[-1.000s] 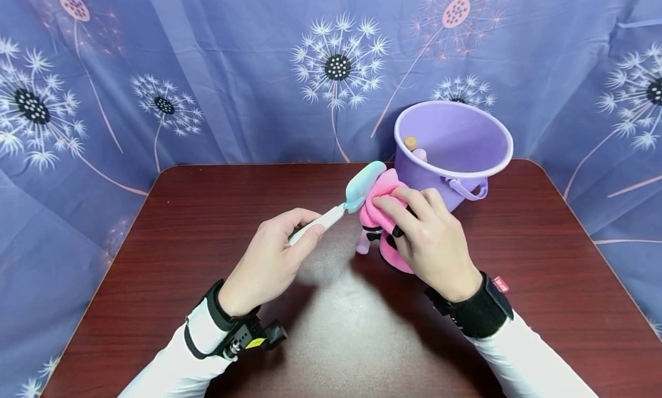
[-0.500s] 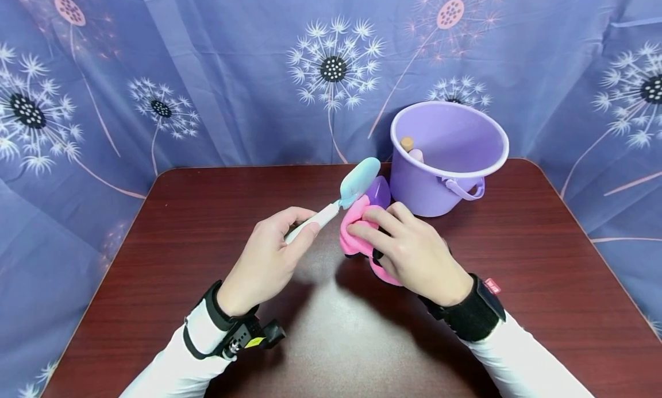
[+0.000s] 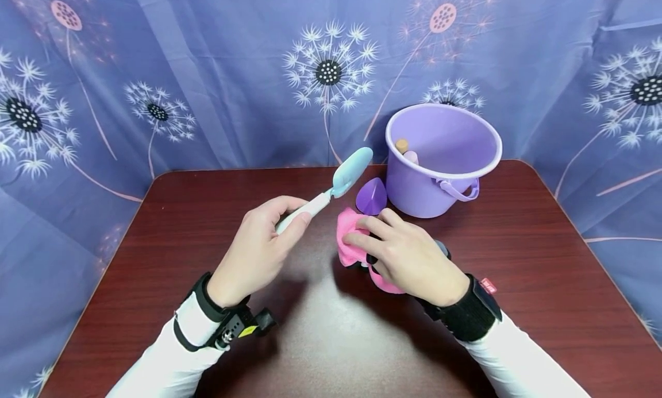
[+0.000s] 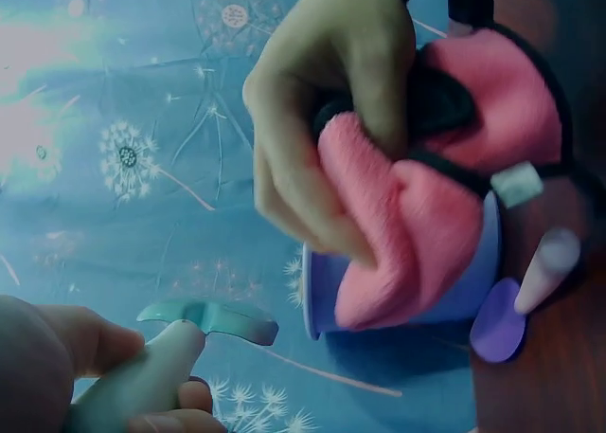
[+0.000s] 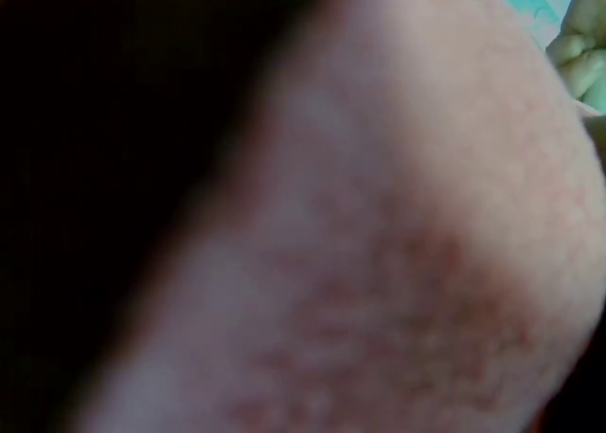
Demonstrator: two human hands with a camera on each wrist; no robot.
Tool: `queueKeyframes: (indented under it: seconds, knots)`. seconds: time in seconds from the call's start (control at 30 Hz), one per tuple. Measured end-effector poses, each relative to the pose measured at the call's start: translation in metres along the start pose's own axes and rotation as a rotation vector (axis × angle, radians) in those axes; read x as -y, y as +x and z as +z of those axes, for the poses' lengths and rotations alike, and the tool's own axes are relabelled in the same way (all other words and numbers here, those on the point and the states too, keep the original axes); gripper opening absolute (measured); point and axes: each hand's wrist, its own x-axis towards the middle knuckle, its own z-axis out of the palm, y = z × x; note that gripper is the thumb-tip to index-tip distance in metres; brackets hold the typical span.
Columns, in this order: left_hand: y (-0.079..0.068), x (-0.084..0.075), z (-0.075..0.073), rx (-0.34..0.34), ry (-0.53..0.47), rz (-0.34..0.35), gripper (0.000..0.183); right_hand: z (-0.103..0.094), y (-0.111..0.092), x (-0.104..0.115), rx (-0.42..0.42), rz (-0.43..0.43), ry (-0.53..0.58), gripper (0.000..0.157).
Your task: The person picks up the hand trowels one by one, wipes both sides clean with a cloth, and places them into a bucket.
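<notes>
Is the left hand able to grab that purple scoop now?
Probably not while the left hand has its grip on the blue trowel. The purple scoop seems partly blocked: in the head view, pink fabric in the right hand covers part of it.

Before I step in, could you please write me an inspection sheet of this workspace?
Surface: dark reddish wood-grain table, glossy in the middle.
Job's things: teal-bladed, white-handled trowel; black-trimmed pink cloth item, exact kind unclear.
Clutter: purple scoop beside a lilac bucket; tan handle end and pale lilac handle end showing inside the bucket.
Left hand: grips the trowel.
Right hand: grips the cloth item.
Cables: nothing seen.
Surroundings: blue dandelion-print curtain behind.
</notes>
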Motion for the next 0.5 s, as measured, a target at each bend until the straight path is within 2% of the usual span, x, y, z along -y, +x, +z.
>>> queueKeyframes:
  seconds: [0.27,0.5]
  knots:
    - [0.032,-0.008,-0.013,-0.024,0.126,0.118,0.014,-0.006,0.0,0.002,0.032,-0.026,-0.004,0.054]
    - [0.073,-0.02,-0.021,0.013,0.238,0.161,0.017,-0.01,0.0,0.004,0.049,-0.032,0.012,0.055]
